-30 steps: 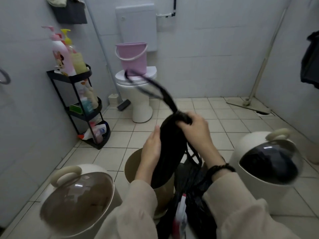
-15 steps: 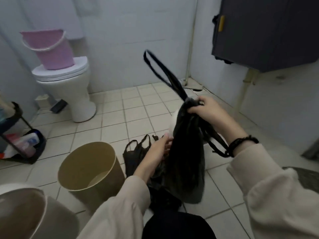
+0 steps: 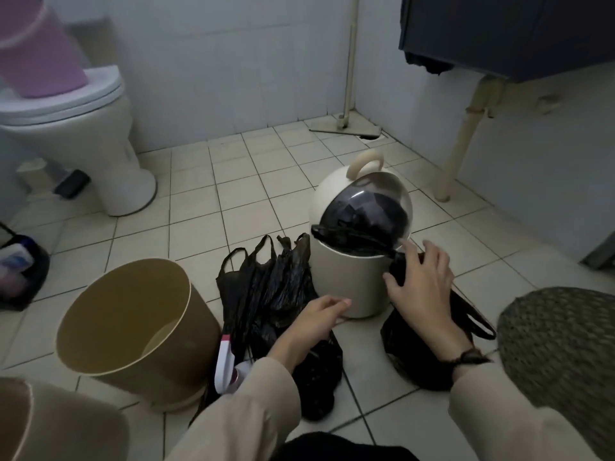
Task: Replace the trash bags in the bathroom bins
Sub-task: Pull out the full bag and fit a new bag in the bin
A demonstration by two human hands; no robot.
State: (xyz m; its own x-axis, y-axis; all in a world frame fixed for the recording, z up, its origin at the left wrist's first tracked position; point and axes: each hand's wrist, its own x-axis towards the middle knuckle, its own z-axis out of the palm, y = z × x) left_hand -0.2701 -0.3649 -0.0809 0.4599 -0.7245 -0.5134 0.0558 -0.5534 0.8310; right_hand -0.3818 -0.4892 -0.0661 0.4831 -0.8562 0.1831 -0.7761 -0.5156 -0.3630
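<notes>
A cream bin (image 3: 346, 281) with a domed swing lid stands on the floor, a black liner showing through its opening. My right hand (image 3: 419, 287) sits on the neck of a filled black bag (image 3: 416, 354) that rests on the tiles right of the bin; its fingers curl loosely around the neck, and the bag's handles trail left across the bin's rim. My left hand (image 3: 316, 317) reaches toward the bin's base with its fingers extended and holds nothing. Beneath it lie several flat black bags (image 3: 266, 287). An empty beige inner bucket (image 3: 139, 354) stands at the left.
A toilet (image 3: 100, 154) with a purple bucket (image 3: 36, 58) on its lid is at the back left. A mop (image 3: 347, 124) leans in the corner, and a drain pipe (image 3: 459, 151) runs down the right wall. A grey mat (image 3: 559, 347) lies at the right, and another bin lid (image 3: 50, 424) is at the bottom left.
The view swung right and down. My right hand lowered the filled black bag from mid-air onto the floor beside the cream bin. My left hand left the bag and moved toward the bin's base.
</notes>
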